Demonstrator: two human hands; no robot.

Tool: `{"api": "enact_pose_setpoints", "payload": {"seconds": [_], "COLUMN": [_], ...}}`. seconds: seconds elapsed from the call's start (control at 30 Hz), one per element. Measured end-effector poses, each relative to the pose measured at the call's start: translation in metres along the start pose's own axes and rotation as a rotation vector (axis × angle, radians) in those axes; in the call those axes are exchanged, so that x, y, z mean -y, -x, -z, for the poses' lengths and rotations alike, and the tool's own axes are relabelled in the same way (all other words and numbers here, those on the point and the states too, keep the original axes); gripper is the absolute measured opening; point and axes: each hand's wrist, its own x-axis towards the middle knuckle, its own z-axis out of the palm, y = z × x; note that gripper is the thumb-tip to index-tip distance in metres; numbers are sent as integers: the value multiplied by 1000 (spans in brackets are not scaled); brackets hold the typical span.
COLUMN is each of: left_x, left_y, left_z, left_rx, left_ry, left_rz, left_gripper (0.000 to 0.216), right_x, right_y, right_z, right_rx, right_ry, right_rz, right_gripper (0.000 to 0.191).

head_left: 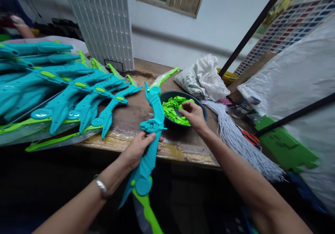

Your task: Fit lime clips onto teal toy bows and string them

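My left hand (138, 148) is wrapped round the lower half of a teal toy bow (157, 112) with lime-green limb ends. The bow is tilted, reaching from the table over its front edge towards me. A square recess shows at its middle. Just right of it stands a dark round basin (204, 113) with many small lime-green plastic pieces (174, 105) in it. My right hand (195, 114) is over the basin, thumb and fingers pinched together on a small green plastic piece, mostly hidden by the fingertips.
Several similar teal bows (75, 87) lie piled at the left. Behind the basin sits a white sack (204, 78). A bundle of white cords (235, 136), orange-handled scissors (250, 138) and a green foam mat (285, 143) are at the right. Dark poles (251, 31) cross the right side.
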Motion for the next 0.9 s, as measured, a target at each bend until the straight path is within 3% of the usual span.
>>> {"api": "enact_pose_setpoints", "payload": {"seconds": [0.17, 0.33, 0.47, 0.63, 0.73, 0.9], "left_x": [-41, -66, -59, -31, -21, -17], "left_y": [35, 69, 91, 110, 120, 132], "left_z": [16, 13, 2, -1, 0, -2], "left_rx": [40, 138, 229, 279, 263, 245], "left_ry": [-355, -680, -779, -785, -819, -853], "left_rz": [-69, -27, -64, -121, -120, -237], "left_gripper": [45, 46, 33, 36, 40, 41], "right_x": [43, 89, 108, 115, 116, 119], "right_y": [102, 167, 199, 230, 244, 261], "right_z": [4, 7, 6, -12, -21, -28], "right_rx": [69, 158, 20, -42, -168, -319], "right_ry": [-389, -824, -887, -1014, -960, -473], "right_rz": [65, -51, -28, -221, -213, 22], "right_gripper": [39, 18, 13, 12, 17, 5]}}
